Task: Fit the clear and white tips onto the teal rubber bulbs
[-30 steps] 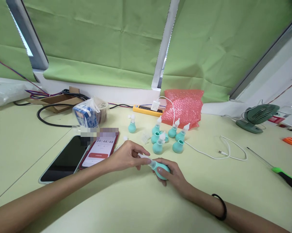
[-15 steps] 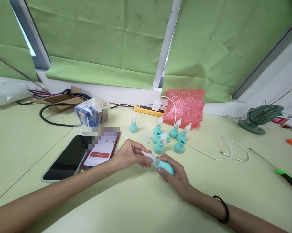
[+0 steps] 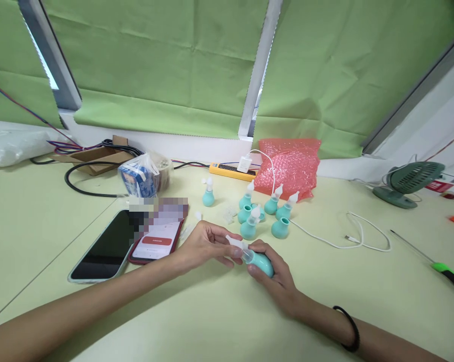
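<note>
My right hand (image 3: 272, 279) grips a teal rubber bulb (image 3: 263, 263) low over the pale green table (image 3: 196, 322). My left hand (image 3: 204, 244) pinches the clear nozzle (image 3: 237, 245) at the bulb's neck. Just beyond my hands stand several more teal bulbs (image 3: 249, 229), most with white nozzles, one open-topped bulb (image 3: 280, 227) among them. A single bulb (image 3: 208, 197) stands apart to the left. Small clear loose parts (image 3: 229, 215) lie between them.
Two phones lie left of my hands, a dark one (image 3: 100, 251) and a red-cased one (image 3: 157, 242). Farther back are a pink bubble-wrap bag (image 3: 290, 168), a yellow power strip (image 3: 230, 172), a snack bag (image 3: 139, 179) and a white cable (image 3: 347, 236). A green-handled screwdriver (image 3: 443, 272) and fan (image 3: 407, 182) are right.
The bulb and my two hands have shifted slightly to the right and stayed joined at the nozzle. The view has drifted a little, so the table's things sit slightly right of before.
</note>
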`<action>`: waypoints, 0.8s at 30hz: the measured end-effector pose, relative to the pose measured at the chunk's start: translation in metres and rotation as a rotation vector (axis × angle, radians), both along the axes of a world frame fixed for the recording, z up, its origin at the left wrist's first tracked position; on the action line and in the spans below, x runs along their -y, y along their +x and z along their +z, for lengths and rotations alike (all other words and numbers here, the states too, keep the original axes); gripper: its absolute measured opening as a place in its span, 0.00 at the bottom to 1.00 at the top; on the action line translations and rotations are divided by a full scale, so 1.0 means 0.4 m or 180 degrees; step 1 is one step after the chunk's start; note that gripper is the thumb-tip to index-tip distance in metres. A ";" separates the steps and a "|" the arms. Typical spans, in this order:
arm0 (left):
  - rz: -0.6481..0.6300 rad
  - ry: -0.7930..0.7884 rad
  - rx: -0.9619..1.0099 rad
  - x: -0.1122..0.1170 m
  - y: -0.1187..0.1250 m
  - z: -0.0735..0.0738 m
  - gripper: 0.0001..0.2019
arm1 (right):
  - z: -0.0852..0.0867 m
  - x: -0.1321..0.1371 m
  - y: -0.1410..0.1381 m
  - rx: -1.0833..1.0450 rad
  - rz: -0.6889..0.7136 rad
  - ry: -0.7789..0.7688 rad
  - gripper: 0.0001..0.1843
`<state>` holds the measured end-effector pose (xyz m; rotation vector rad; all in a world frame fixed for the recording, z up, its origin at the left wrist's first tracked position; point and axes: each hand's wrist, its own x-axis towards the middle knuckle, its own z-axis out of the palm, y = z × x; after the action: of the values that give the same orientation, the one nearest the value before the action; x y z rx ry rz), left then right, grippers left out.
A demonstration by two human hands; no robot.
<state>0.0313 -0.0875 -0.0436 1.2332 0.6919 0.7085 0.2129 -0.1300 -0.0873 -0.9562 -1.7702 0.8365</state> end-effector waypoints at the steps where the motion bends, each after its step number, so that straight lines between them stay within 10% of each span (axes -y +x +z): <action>1: 0.0049 0.0047 -0.0026 0.004 0.003 0.000 0.13 | -0.001 -0.002 0.000 -0.0004 0.0003 -0.0045 0.10; 9: 0.0540 0.0837 -0.0377 0.000 -0.019 0.056 0.12 | -0.001 0.007 0.000 -0.0075 0.0186 -0.0258 0.24; 15: 0.1579 0.1942 -0.0732 -0.065 -0.090 0.125 0.13 | 0.019 0.009 -0.007 0.0028 0.0194 -0.0251 0.16; 24: 0.2217 0.2526 -0.1202 -0.153 -0.152 0.080 0.17 | 0.016 0.011 -0.006 0.0263 0.0109 -0.0491 0.13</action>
<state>-0.0296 -0.0261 -0.0117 1.8979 1.2475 1.4328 0.2103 -0.1346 -0.0810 -1.0769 -1.8171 0.9790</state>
